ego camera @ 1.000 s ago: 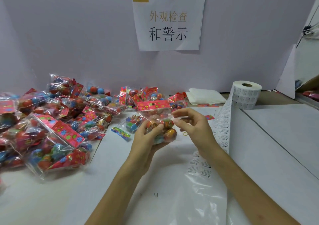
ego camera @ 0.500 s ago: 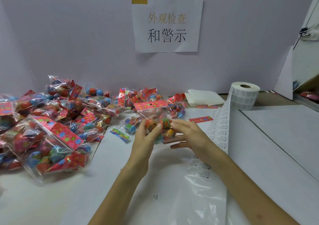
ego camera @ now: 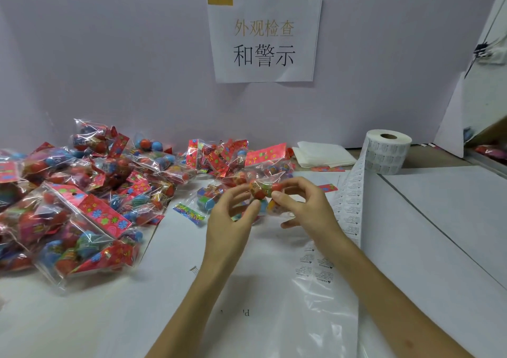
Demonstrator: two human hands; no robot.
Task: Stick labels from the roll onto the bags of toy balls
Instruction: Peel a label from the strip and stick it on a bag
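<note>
The paper sign (ego camera: pixel 264 38) on the wall reads "外观检查" above "和警示".

Head camera (wide-angle) looks forward and down, close over the table (ego camera: pixel 439 234).

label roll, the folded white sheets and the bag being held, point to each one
label roll (ego camera: pixel 389 154): head view, on its printed side wall.
folded white sheets (ego camera: pixel 321 153): head view, middle of the top sheet.
held bag (ego camera: pixel 260 189): head view, on the clear part full of balls.
</note>
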